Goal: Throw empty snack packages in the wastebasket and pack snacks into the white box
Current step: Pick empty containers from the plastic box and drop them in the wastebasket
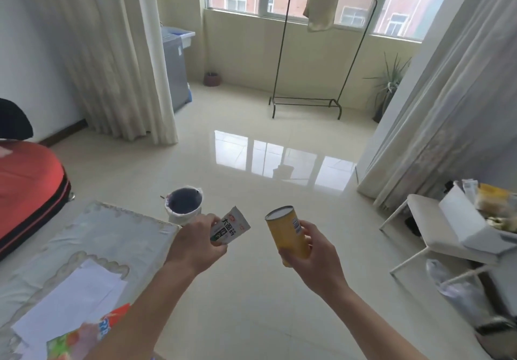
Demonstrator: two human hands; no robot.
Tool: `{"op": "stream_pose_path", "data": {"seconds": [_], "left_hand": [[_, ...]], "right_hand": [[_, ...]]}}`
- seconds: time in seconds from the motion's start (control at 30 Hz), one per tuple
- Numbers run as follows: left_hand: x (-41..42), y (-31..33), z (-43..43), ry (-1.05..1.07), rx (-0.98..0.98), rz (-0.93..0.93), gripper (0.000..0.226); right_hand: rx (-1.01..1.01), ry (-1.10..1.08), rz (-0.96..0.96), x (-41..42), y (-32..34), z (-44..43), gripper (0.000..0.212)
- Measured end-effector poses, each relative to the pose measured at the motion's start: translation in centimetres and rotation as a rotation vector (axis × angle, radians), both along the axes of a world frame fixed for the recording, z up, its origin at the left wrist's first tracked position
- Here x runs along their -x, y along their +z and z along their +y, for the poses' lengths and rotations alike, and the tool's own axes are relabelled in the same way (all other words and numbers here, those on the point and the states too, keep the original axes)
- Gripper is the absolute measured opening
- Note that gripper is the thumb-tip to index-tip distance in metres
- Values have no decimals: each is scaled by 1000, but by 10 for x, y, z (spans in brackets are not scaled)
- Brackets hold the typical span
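In the head view, the left hand (195, 243) pinches a small snack packet (230, 227) by its lower end. The wastebasket (184, 206) stands on the floor just beyond and slightly left of it, mouth upward, so this hand is the nearer one. The right hand (316, 250) curls round a yellow canister (288, 231) held nearly upright. The white box (470, 231) sits well off to its right on a stool (422, 214).

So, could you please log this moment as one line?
left hand holds packet | right hand holds can | wastebasket ahead, box right
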State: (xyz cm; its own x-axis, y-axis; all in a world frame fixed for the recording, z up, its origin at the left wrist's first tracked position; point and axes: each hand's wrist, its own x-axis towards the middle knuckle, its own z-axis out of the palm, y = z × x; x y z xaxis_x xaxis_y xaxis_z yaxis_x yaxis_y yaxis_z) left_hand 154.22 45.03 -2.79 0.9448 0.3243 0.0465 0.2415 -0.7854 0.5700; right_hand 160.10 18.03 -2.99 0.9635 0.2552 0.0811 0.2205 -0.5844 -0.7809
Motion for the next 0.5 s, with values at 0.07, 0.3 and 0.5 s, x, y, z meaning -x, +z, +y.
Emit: {"op": "stream_pose_path", "data": {"seconds": [0.07,0.3,0.5], "left_hand": [[-22,4,10,-3,-59,5,41],[-90,-11,20,119,-96,45,41],[-158,-27,29,287,-94,123,45]], "right_hand": [[-9,21,11,-24,-5,10,59],[-20,89,51,-120,-29,41,62],[7,227,86,-232,-48,67,64]]}}
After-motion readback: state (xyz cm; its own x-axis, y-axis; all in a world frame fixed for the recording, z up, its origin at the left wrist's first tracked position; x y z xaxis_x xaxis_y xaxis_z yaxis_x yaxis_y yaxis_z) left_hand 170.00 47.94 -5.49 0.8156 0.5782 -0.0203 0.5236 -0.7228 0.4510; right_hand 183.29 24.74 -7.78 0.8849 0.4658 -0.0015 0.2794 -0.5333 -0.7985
